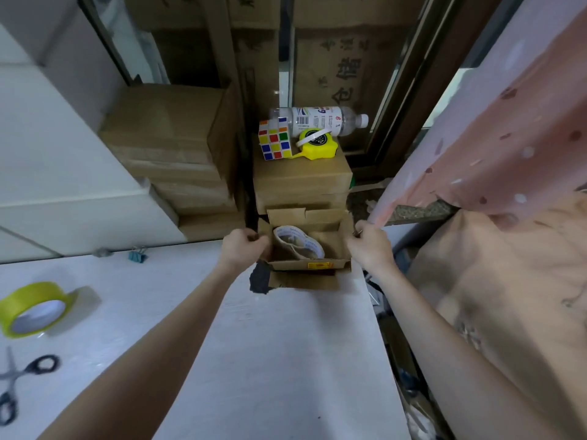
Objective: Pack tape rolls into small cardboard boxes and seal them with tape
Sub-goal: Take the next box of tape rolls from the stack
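Two hands' fingers (254,238) gripping side flaps of open-topped box (306,265), tape roll (298,246) inside.

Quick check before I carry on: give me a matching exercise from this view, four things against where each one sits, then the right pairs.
Things:
1. yellow tape roll
2. scissors
3. puzzle cube
4. white tape roll

Places:
A. inside the open small box
B. on the closed carton behind the open box
C. near left edge of the table
D. left on the table, farther back than C

Pairs: 1-D, 2-C, 3-B, 4-A
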The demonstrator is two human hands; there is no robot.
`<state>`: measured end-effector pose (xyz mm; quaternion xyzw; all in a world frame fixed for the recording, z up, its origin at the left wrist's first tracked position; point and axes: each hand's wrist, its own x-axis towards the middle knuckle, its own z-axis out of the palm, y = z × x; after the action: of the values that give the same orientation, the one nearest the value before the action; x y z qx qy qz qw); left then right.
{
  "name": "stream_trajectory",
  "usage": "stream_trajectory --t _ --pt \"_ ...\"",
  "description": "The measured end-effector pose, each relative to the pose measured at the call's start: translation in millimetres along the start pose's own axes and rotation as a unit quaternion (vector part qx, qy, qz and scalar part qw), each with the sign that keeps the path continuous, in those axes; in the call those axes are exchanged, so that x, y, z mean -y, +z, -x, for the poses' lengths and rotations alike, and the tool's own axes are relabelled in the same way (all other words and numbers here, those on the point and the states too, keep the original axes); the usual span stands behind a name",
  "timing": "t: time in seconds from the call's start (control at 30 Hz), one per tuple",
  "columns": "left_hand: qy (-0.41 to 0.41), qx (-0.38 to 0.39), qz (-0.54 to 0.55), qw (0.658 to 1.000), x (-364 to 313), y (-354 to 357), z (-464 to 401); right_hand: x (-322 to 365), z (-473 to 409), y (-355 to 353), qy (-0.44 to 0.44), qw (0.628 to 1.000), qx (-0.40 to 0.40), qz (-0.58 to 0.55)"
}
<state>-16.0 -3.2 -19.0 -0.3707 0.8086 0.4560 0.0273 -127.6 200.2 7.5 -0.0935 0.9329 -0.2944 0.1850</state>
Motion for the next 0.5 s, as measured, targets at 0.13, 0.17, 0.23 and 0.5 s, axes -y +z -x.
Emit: stream_trajectory --t 0.13,0.17,0.23,0.5 --pt "-0.053 0.05 0.172 0.982 -5 -20 14 21 5 -19 -0.074 0.992 -0.034 -0.093" --pt "-0.061 0.06 0.192 0.978 -5 -27 19 28 7 -23 -0.089 0.99 -0.036 -0.104" --pt "-0.06 0.065 0.213 0.973 -1 -43 29 42 11 -25 -0.105 0.988 -0.03 -0.111" --pt "0.046 -0.083 0.085 0.992 32 -106 59 105 38 3 -0.153 0.98 0.022 -0.124"
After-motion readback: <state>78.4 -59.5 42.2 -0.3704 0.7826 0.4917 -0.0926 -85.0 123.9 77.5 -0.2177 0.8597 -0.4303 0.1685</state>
